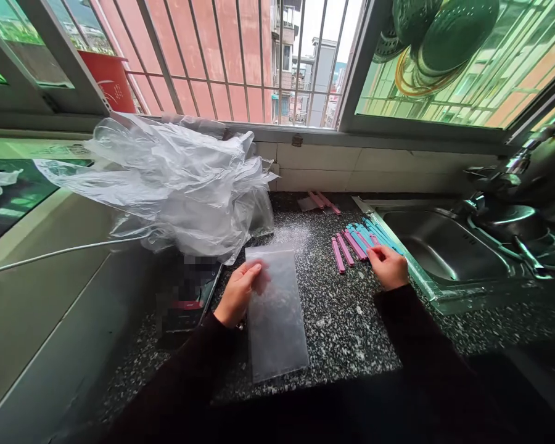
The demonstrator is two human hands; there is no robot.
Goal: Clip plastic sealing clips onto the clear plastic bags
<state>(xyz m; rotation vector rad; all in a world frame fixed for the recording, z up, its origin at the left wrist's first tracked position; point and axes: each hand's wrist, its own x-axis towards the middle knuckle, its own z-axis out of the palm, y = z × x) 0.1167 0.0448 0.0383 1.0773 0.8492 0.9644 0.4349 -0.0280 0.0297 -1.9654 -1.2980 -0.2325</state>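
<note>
A flat, frosted see-through plastic bag [279, 327] hangs upright from my left hand [240, 290], pinched near its top left edge between thumb and fingers. Some of the fingers show faintly through the film. On the dark speckled counter to the right lies a row of slim pink sticks [346, 250] and blue sticks [357, 229]. My right hand [388, 266] is closed at the near side of this row, its fingertips pinching the end of a pink stick. Part of the row is hidden behind that hand.
A big heap of clear plastic bags [180, 179] fills the back left, beside a phone-like dark device [208, 290]. More pink sticks in a small clear bag [321, 201] lie near the wall. A steel sink [444, 240] borders the right; a white cable [65, 254] crosses the left.
</note>
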